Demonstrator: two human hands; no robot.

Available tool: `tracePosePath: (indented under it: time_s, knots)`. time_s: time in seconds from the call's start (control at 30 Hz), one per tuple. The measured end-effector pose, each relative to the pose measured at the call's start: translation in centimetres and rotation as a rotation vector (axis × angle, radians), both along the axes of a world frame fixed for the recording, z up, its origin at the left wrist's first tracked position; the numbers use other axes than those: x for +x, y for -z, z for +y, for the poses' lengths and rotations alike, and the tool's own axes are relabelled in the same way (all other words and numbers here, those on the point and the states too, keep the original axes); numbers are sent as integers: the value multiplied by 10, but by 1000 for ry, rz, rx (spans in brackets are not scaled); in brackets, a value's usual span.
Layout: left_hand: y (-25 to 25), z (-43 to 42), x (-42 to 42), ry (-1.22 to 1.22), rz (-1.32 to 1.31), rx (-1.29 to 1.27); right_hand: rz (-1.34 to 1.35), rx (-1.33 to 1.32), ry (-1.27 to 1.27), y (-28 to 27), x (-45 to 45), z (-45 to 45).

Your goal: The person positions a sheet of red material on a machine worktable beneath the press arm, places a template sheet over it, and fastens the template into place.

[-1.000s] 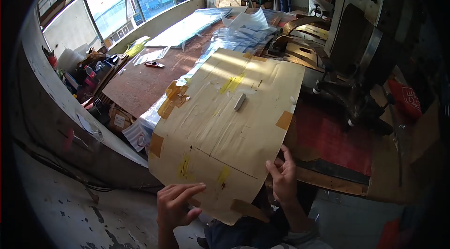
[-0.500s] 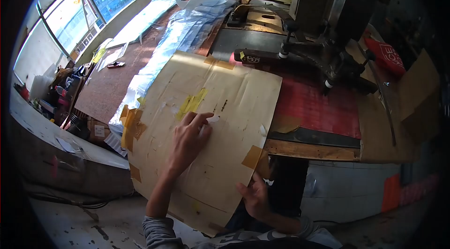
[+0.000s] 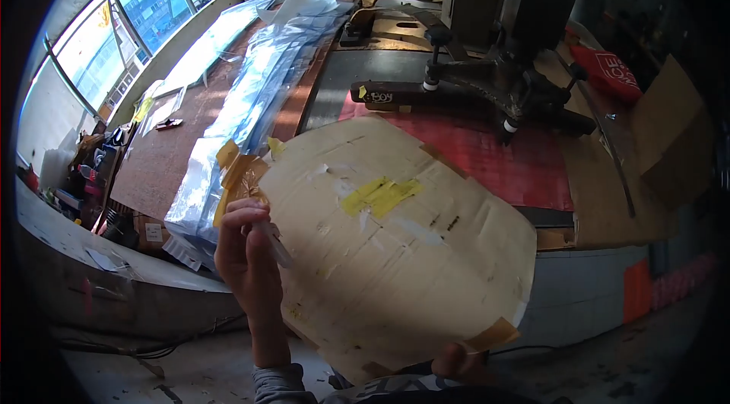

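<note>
Head view, bowed sheet [image 3: 395, 275], long axis diagonal

Tan sheet [image 3: 357, 252] w/ yellow tape [image 3: 382, 196]; red panel [image 3: 487, 157].

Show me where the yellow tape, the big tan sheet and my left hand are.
Yellow tape [image 3: 382, 196]: head view, middle of the patch.
Tan sheet [image 3: 357, 259]: head view, bare surface below the tape.
Left hand [image 3: 247, 252]: head view, middle of the hand.

Showing sheeting [image 3: 243, 100] running toward the near left corner of the bench [image 3: 152, 176], a tool [image 3: 169, 123] lying left of it, a frame [image 3: 498, 88] spanning the right side, a mat [image 3: 525, 164] before the frame, a bag [image 3: 608, 73] near the right edge.
</note>
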State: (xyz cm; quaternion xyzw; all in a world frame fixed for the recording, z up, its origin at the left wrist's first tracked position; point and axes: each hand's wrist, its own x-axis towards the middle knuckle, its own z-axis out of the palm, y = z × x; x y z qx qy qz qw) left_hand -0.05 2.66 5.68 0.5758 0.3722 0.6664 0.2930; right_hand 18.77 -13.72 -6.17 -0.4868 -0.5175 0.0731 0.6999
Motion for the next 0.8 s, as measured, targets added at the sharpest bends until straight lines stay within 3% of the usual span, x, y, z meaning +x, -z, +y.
tracePosePath:
  time_s: [0.07,0.13,0.23,0.47,0.53,0.6,0.67,0.73,0.8]
  knots:
    - [-1,-9,-9,55,-197,62,34,18,150,3,6,-16]
    - [1,-16,-14,-109,-254,84,141,16,305,4,13,-33]
    - [9,-18,-27,-190,-242,110,477,-7,494,-1,26,-46]
    - [36,-38,-33,-340,50,-111,820,-67,544,-11,54,-65]
    - [46,-50,-38,-367,144,-292,944,-85,548,-11,59,-68]
    - [74,-60,-51,-377,210,-510,1072,-101,555,-10,63,-73]
    - [132,-62,-60,-337,284,-501,1077,-122,409,3,67,-89]
    - [179,-75,-56,-111,212,-712,1111,-148,270,20,71,-103]
    - [241,-87,-55,307,-735,-974,1167,-207,149,15,75,-101]
